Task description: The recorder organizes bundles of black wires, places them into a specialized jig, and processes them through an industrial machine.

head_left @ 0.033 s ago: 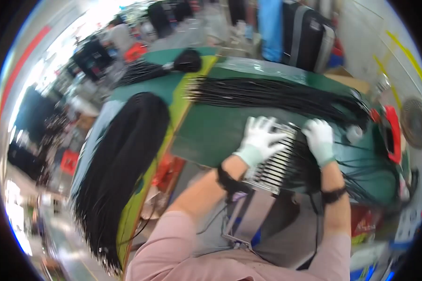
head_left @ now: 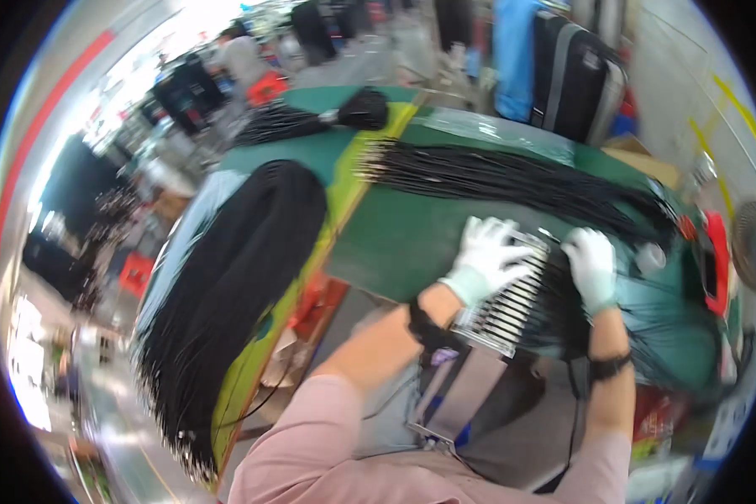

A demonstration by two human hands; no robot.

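Both my hands wear white gloves. My left hand [head_left: 485, 260] lies over the upper left side of a slotted metal fixture [head_left: 506, 312], with its fingers apart and its thumb stretched across the slots. To the right of the fixture, my right hand [head_left: 592, 269] has its fingers bent inward near the fixture's far end. What those fingertips pinch, if anything, is too small to tell. Dark cables [head_left: 560, 307] lie between the fixture and my right hand, blurred. The fixture is tilted, its near end by a metal bracket [head_left: 464, 388] at the table's front edge.
A long bundle of black cables [head_left: 504, 175] lies across the green table [head_left: 378, 239] beyond my hands. Another thick bundle [head_left: 244, 294] drapes at left, beside a tied bundle [head_left: 365, 109]. At right are a white roll [head_left: 650, 259] and a red tool [head_left: 716, 260].
The whole view has shifted, so the scene sits further right and slightly lower. My hands stay at the fixture, with no clear change in their grip.
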